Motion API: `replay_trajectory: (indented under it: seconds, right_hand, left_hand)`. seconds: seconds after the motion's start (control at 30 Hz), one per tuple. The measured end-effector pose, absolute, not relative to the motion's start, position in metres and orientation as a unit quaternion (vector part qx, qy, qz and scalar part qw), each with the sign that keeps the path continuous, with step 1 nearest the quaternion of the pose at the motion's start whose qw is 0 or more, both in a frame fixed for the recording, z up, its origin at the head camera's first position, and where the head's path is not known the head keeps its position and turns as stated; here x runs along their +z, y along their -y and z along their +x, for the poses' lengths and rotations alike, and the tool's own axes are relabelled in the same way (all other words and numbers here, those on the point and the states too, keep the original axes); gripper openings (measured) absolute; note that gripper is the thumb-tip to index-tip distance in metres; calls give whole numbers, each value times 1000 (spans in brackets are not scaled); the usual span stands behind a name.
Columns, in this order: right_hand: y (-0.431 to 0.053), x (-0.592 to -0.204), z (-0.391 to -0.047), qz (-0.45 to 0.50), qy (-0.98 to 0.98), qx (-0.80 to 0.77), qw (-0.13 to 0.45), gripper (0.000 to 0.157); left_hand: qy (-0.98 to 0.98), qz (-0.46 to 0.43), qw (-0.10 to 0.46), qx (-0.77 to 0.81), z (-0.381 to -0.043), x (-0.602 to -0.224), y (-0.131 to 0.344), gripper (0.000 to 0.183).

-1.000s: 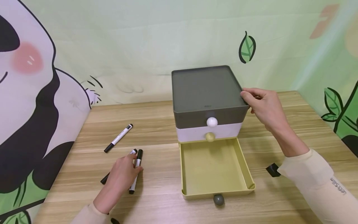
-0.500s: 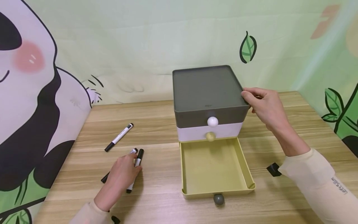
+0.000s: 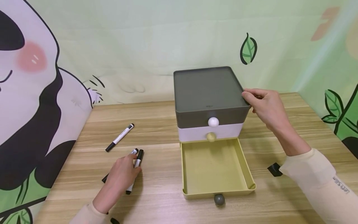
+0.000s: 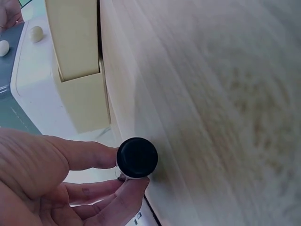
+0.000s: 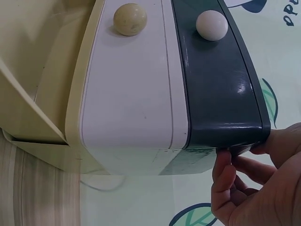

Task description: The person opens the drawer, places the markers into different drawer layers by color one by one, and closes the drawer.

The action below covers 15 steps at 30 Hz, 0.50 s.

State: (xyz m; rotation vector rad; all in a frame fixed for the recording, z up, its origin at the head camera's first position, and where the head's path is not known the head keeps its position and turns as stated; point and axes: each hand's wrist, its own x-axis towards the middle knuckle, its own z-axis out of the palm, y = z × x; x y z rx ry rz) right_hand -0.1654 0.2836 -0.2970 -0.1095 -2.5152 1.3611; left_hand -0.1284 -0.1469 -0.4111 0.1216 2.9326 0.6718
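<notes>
My left hand (image 3: pixel 123 172) pinches a white marker with black ends (image 3: pixel 139 154) between thumb and fingers; its round black end (image 4: pixel 137 157) faces the left wrist camera. A second marker (image 3: pixel 105 178) lies on the table, partly hidden under that hand. Farther back lies a third marker (image 3: pixel 119 137). My right hand (image 3: pixel 265 104) grips the right edge of the dark grey top tier (image 3: pixel 208 90) of a small drawer box, thumb at the rim and fingers against the side. Below a white tier (image 3: pixel 193 132), the yellow bottom drawer (image 3: pixel 212 168) is pulled out, with nothing inside.
The wooden table (image 3: pixel 156 124) meets a printed cloth backdrop (image 3: pixel 126 46) behind and at the sides. A grey knob (image 3: pixel 219 199) sticks out from the yellow drawer's front. A small black piece (image 3: pixel 275 169) is beside the right sleeve (image 3: pixel 307 171).
The near end of the marker in my left hand has swung slightly left. My right hand keeps its grip on the drawer box, which stays in place.
</notes>
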Motion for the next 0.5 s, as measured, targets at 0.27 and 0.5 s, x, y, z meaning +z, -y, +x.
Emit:
replay_trajectory:
  seconds: [0.27, 0.5]
  right_hand:
    - [-286, -294, -168, -27, 873, 466, 138, 42]
    - [-286, -293, -167, -24, 871, 470, 137, 41]
  left_hand:
    - [-962, 53, 79, 254, -125, -396, 143, 48]
    - [-950, 82, 72, 293, -116, -366, 133, 43]
